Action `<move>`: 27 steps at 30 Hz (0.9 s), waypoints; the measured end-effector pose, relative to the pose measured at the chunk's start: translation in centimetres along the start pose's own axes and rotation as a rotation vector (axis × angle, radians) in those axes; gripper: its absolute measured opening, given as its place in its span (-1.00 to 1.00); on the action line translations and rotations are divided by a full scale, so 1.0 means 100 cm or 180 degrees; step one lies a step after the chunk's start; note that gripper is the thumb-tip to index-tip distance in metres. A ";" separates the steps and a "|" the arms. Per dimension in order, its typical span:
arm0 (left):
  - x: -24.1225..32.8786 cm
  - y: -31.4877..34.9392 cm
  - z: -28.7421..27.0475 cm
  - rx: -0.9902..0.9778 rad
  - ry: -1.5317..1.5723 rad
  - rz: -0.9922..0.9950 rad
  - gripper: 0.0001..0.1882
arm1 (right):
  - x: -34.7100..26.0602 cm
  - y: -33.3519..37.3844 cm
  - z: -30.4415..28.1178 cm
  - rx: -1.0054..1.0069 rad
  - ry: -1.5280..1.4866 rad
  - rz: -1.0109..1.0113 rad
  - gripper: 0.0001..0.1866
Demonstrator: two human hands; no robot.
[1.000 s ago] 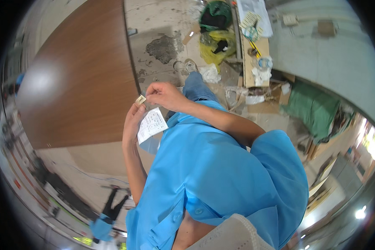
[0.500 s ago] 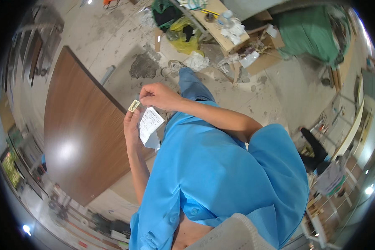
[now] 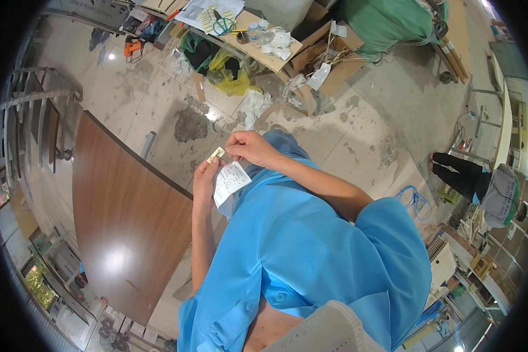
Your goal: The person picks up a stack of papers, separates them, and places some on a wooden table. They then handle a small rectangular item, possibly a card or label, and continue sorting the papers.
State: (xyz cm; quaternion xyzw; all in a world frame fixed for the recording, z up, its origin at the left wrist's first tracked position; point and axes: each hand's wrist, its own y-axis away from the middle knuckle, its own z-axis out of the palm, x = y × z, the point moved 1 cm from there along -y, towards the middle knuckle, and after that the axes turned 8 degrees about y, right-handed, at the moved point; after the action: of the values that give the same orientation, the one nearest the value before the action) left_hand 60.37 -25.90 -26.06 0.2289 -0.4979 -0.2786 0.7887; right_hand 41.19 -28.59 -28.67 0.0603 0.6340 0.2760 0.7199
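My left hand is closed, its thumb and fingers pinching a small pale-yellow label with dark print. A white printed paper slip hangs just beside that hand, below the label, its lower part folded; which fingers grip it I cannot tell. My right hand is bent over the label's right side with thumb and fingertips pressed together near the slip's upper edge. Whatever lies between those fingertips is hidden or too small to make out.
A large brown wood-grain panel stands at my left. Ahead, a workbench bears green-handled scissors, papers and a bottle. Yellow bag, crumpled white paper and cardboard scraps lie by it. A person in dark trousers is at the right.
My view has shifted, so the bench shows lower and more of it is seen. Both hands, with the label and slip, appear farther right in the picture; they stay close together.
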 end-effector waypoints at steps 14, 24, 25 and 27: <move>-0.099 -0.068 0.119 0.0849 0.0091 -0.0554 -0.77 | 0.088 -0.043 -0.356 0.1653 0.2173 0.0561 -0.50; -0.226 -0.163 0.289 0.1600 0.0213 -0.1436 -0.75 | 0.208 -0.329 -0.734 0.3475 0.2770 0.1425 -0.25; -0.231 -0.168 0.301 0.1603 0.0263 -0.1433 -0.74 | 0.218 -0.349 -0.749 0.3576 0.2827 0.1558 -0.33; -0.235 -0.179 0.318 0.1786 0.0264 -0.1383 -0.74 | 0.231 -0.369 -0.777 0.3192 0.3113 0.1326 -0.49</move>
State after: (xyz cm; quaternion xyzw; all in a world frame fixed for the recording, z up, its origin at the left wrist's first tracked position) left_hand 19.38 -26.13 -40.29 0.5482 -0.4623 -0.2827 0.6371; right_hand -19.45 -69.11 -79.79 0.3719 0.9086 0.0790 0.1729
